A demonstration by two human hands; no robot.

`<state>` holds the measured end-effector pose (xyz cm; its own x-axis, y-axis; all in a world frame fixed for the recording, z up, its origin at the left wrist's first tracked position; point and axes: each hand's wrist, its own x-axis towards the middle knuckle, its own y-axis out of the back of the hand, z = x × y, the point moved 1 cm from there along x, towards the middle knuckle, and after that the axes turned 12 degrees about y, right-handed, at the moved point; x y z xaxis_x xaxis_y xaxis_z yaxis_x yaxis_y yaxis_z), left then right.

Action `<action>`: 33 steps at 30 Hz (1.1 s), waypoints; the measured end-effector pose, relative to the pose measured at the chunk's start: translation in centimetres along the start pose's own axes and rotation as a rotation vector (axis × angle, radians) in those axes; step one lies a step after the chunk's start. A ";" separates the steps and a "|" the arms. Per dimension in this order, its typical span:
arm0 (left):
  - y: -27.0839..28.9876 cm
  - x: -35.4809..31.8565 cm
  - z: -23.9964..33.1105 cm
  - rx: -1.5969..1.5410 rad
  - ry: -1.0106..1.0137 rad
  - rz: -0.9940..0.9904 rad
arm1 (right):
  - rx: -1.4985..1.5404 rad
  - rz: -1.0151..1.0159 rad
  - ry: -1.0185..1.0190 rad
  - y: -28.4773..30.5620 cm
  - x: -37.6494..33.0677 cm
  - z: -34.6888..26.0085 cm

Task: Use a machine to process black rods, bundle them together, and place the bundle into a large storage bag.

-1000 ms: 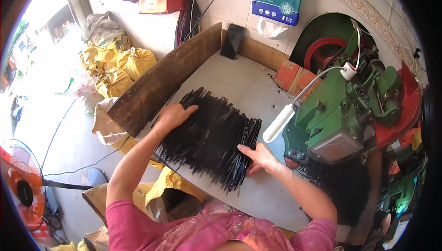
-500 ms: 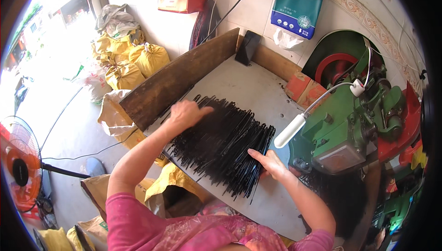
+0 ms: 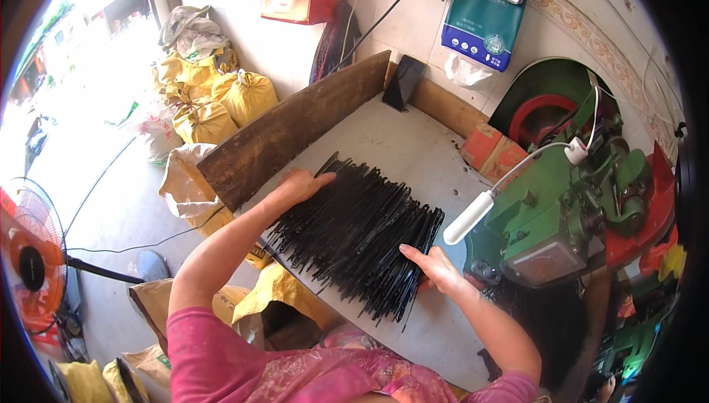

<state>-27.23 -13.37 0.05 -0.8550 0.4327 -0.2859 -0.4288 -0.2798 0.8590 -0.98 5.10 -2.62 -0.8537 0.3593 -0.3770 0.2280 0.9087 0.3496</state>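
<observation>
A broad, dense pile of thin, glossy black strips [image 3: 354,233] lies slantwise on the grey metal worktop [image 3: 354,141]. Their exact kind is unclear. At the pile's left end, my left hand [image 3: 301,185] is closed against the strips, its thumb stretched over them and its other fingers mostly hidden. My right hand [image 3: 437,268] clasps the right end, thumb on top of the outer strips and fingers partly out of sight behind them. Between the two hands the strips lie roughly side by side, with uneven ends toward me.
A wooden board [image 3: 295,130] edges the worktop's left side. A phone [image 3: 404,82] leans in the far corner. To the right stand a green machine [image 3: 546,218] and a white lamp [image 3: 469,218]. Yellow sacks [image 3: 247,96] and a fan [image 3: 33,263] are on the left.
My left hand has come down against the pile's left edge, and the strips there sit closer together. My right hand stays at the right end. The whole view has shifted slightly.
</observation>
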 end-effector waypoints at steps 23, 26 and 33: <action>-1.0 -2.6 3.4 -0.112 -0.052 -0.214 | 0.367 -0.044 -0.201 -0.1 -2.1 -5.7; -1.6 -2.4 3.6 -0.154 -0.054 -0.260 | 0.367 -0.044 -0.204 -0.4 -1.9 -5.7; -2.4 -3.7 3.7 -0.409 -0.034 -0.386 | 0.379 -0.100 -0.142 -0.9 -0.9 -4.7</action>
<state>-22.00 -11.14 0.56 -0.6071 0.5949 -0.5269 -0.7924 -0.4028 0.4582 -2.67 2.94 1.43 -0.8130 0.2673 -0.5173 0.3264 0.9449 -0.0247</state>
